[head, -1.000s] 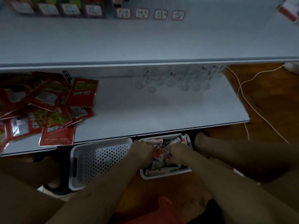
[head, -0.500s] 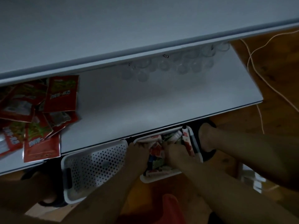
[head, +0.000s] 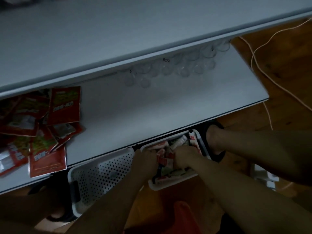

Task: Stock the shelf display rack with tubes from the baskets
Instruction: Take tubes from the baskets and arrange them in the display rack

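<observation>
A white basket (head: pixel 201 146) on the floor holds several red, white and green tubes (head: pixel 166 161). My left hand (head: pixel 146 159) and my right hand (head: pixel 185 155) are both down in this basket, fingers curled into the pile of tubes. A second white perforated basket (head: pixel 101 176) stands to its left and looks empty. At the back of the lower white shelf (head: pixel 135 115) sits a clear display rack (head: pixel 172 68) of round holders, which all look empty.
Red snack packets (head: pixel 49 129) lie heaped on the shelf's left end. An upper shelf (head: pixel 118 31) overhangs the rack. A white cable (head: pixel 258 53) runs over the wooden floor at right. My feet in dark slippers flank the baskets.
The view has tilted and shifted down, so the upper shelf's price tags are out of frame. Both hands stay in the tube basket, gathering tubes closer together.
</observation>
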{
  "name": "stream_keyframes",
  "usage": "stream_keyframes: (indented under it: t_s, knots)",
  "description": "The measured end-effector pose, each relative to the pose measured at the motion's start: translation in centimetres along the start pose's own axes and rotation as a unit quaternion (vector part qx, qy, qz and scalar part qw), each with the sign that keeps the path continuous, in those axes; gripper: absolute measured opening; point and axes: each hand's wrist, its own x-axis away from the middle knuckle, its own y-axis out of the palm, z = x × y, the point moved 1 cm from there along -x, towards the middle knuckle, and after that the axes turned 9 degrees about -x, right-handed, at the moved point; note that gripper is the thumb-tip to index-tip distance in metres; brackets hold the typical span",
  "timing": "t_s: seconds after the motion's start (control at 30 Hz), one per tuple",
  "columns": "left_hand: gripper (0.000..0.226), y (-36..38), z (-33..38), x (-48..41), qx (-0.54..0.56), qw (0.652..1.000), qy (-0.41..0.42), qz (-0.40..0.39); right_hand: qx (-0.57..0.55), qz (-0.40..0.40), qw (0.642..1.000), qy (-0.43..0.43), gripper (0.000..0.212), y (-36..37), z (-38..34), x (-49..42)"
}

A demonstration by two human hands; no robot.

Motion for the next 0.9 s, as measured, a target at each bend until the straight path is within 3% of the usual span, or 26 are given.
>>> stream_keyframes:
  t_s: [0.13,0.23,0.3,0.4,0.5,0.57,0.67,0.9]
  knots:
    - [0.017,-1.6,-0.4,0.6,0.032,0.998,-0.003,0.052,-0.038,-0.033,0.997,0.058,0.024,-1.7,0.7,2.0]
    - [0.029,-3.7,-0.7,1.3,0.066,0.995,-0.012,0.068,-0.061,-0.033,0.997,0.046,0.021,-2.7,0.9,4.2]
    - [0.031,-5.2,-0.8,1.9,0.093,0.993,-0.023,0.062,-0.134,-0.003,0.991,0.013,0.014,-3.3,1.0,5.6]
    - [0.035,-7.9,-1.4,3.2,0.167,0.983,-0.037,0.062,-0.215,0.053,0.974,-0.051,0.031,-4.7,0.3,7.8]
    - [0.038,-11.6,-3.1,5.0,0.254,0.964,-0.029,0.072,-0.255,0.091,0.955,-0.124,0.025,-6.6,-0.8,9.6]
    - [0.037,-14.4,-4.8,6.5,0.257,0.964,-0.011,0.072,-0.255,0.122,0.944,-0.172,0.008,-7.8,-1.9,11.2]
    - [0.029,-18.2,-7.2,8.7,0.243,0.966,-0.015,0.088,-0.273,0.181,0.918,-0.226,0.014,-9.9,-3.9,13.9]
    - [0.025,-28.4,-10.7,14.0,0.214,0.938,-0.034,0.271,-0.265,0.299,0.862,-0.313,0.016,-15.9,-8.1,20.2]
